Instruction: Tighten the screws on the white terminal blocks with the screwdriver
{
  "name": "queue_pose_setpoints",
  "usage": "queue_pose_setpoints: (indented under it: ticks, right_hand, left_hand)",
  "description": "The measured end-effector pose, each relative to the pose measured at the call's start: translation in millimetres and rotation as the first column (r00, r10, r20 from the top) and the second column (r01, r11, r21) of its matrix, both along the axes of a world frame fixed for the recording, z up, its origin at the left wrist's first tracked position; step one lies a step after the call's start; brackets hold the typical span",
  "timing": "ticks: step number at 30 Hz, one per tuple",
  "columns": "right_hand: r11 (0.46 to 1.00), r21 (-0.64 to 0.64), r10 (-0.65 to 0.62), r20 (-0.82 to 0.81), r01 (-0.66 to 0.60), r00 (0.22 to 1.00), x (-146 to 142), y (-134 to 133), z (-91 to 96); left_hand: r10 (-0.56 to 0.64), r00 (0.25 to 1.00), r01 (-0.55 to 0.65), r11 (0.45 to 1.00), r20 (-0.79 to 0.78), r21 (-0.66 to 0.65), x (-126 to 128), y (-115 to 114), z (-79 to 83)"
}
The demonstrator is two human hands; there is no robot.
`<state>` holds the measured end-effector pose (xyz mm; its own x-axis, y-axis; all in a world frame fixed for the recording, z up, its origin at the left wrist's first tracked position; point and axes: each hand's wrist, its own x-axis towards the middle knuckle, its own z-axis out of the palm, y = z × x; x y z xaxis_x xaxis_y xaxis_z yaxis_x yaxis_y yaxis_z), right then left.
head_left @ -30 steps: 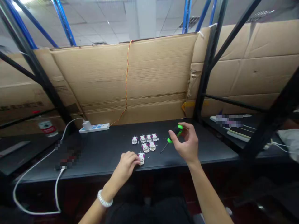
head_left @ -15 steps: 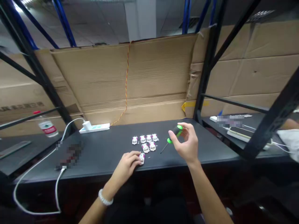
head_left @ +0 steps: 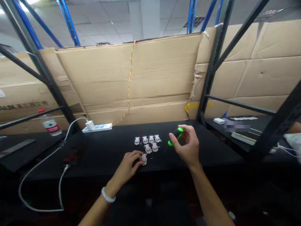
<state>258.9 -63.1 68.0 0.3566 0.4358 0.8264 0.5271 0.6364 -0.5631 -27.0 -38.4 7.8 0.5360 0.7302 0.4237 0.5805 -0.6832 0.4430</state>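
Cardboard backs a black desk, dark metal posts either side, red-yellow twisted wire hanging down the middle. Seven small white units with purple bits on the desk. Six grouped mid-desk: back row of four, leftmost set a bit off, then a pair just in front. Seventh, the near unit, sits alone by the front edge.

Hands well apart. Left hand has the near unit pinched at its left edge, thumb and fingertips on it, wrist wearing a white coiled band. Right hand grips a black-green screwdriver by the handle, thumb one side, fingers the other. Shaft slants down-left, right of the units; can't tell if the tip touches the desk. Tiny light piece lies just right of the near unit.

Back left: white power strip, plug in it, white cable looping off the front edge. Bottle further left, red cap.
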Motion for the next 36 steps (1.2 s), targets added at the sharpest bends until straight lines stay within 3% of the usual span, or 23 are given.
queue_pose_setpoints:
  ticks: [6,12,14,29,36]
  right_hand:
    - [0.998,0.009,0.059,-0.038,-0.058,0.998,-15,-3,-1.2]
    - [0.938,-0.003,0.344,-0.127,-0.347,0.930,-42,1,-11.3]
    - [0.924,-0.002,0.379,-0.119,-0.382,0.918,-50,4,-15.4]
    - [0.926,-0.012,0.372,-0.119,-0.376,0.920,-70,14,-37.5]
    - [0.926,0.018,0.378,-0.084,-0.378,0.922,-72,14,-37.4]
  left_hand:
    - [0.008,1.000,-0.007,0.999,0.017,-0.031,4,-3,2.5]
    - [-0.001,0.994,0.014,0.993,0.110,-0.117,2,-1,0.7]
    - [-0.005,0.988,0.030,0.986,0.154,-0.164,1,0,0.5]
    - [-0.016,0.964,0.080,0.969,0.267,-0.232,0,-1,-8.0]
    - [0.000,0.966,0.069,0.964,0.260,-0.257,2,-2,-8.1]
